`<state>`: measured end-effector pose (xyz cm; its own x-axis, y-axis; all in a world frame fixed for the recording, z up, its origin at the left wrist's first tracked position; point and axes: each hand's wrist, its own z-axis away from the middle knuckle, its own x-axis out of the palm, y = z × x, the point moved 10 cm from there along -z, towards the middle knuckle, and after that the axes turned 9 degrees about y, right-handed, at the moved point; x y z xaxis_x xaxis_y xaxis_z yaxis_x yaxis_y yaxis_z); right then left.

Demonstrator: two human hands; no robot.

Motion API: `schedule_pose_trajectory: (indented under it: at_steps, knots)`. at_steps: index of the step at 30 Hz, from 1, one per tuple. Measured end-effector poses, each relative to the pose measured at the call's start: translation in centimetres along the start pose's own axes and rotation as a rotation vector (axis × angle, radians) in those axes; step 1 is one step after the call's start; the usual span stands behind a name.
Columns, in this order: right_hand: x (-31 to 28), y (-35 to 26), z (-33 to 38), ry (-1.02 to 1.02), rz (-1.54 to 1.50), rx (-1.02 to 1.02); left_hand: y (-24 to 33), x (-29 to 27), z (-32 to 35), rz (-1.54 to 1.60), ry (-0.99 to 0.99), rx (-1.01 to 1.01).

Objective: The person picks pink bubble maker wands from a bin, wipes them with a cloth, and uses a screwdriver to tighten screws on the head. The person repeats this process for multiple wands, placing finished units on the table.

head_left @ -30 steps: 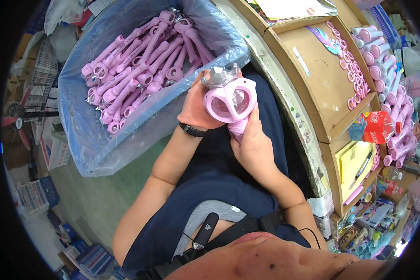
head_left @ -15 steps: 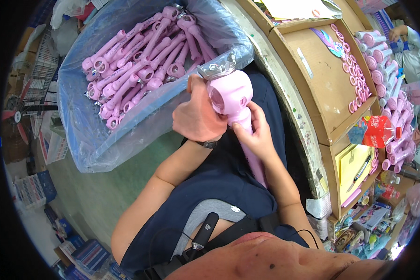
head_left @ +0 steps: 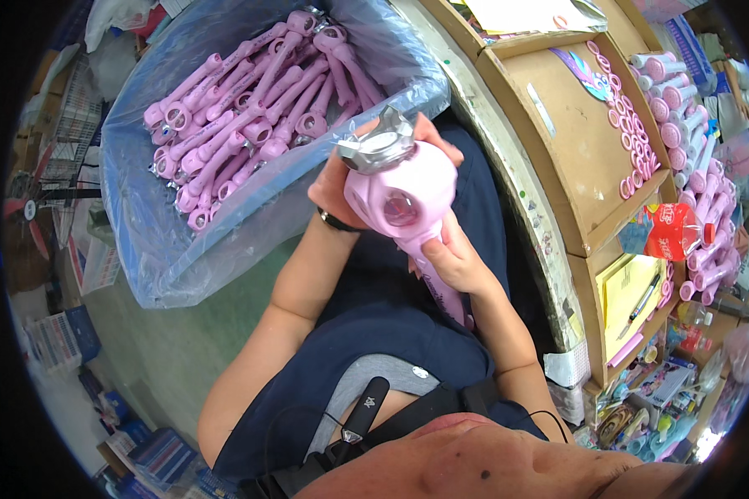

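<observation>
Wand (head_left: pixel 414 185) of pink plastic, w/ a faceted silvery crown (head_left: pixel 380 143), sits just above ctr. of frame, tilted, its crown end toward the top & its handle (head_left: pixel 441 291) running down to the lower R, over dark-blue clothing. Both hands are on it: L hand (head_left: pixel 333 195) cups the head from behind, fingers showing beyond the crown, much of the palm hidden; R hand (head_left: pixel 460 262) is closed round the neck, thumb on top. Judging by looks, the piece is light, prob. hollow, stiff & a bit slippery on its glossy curves; the narrow neck & handle offer the surest hold. The crown's thin points look the most fragile part, best not squeezed.

Head is rounded & smooth, pierced by round openings; the handle is slim, w/ dark markings. Upper L, a pile of similar pink wands (head_left: pixel 262 108) lies heaped at all angles in a bin lined w/ crinkled, see-through blue plastic (head_left: pixel 171 258).

R of ctr., the worn, pale edge of a bench (head_left: pixel 512 183) curves down the frame beside a matte cardboard tray (head_left: pixel 562 170) w/ small pink rings (head_left: pixel 628 141) scattered along its R side. Below: yellow paper (head_left: pixel 617 303) w/ a pen (head_left: pixel 646 294) on it, & nearby a red-labelled bottle (head_left: pixel 672 233) on its side.
</observation>
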<state>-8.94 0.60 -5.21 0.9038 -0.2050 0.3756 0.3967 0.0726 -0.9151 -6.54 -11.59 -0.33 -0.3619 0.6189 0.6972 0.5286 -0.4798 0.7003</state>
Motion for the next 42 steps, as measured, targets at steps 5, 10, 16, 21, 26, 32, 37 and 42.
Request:
schedule_pose_trajectory:
  at_steps: [5,10,16,21,26,32,37,42]
  knots:
    - [-2.4,2.0,-1.5,0.193,-0.01,0.067,4.4,2.6,4.8,-1.461,0.64,0.522]
    - [-2.3,0.9,-1.1,0.161,0.012,-0.036,6.1,6.4,4.4,-1.642,0.379,0.785]
    - [-0.7,2.9,-1.0,-0.109,-0.347,0.163,3.7,2.5,1.3,-0.696,0.091,0.537]
    - [-0.3,3.3,-1.3,-0.05,-0.349,0.234,-3.8,1.2,0.4,0.596,0.096,-0.417]
    - [-1.3,-2.3,-0.4,0.241,0.691,-0.247,-3.8,-4.4,1.8,0.277,0.623,-0.283]
    - [-1.2,1.6,-1.2,0.028,0.089,0.198,-4.6,-3.6,0.7,0.542,0.545,-0.314]
    - [-0.5,3.2,-0.8,-0.167,-0.205,0.284,-4.4,-0.8,-0.7,0.593,0.136,-0.488]
    - [2.1,3.6,-1.1,-0.389,-0.74,0.379,-6.2,0.4,-0.2,0.407,-0.064,-0.435]
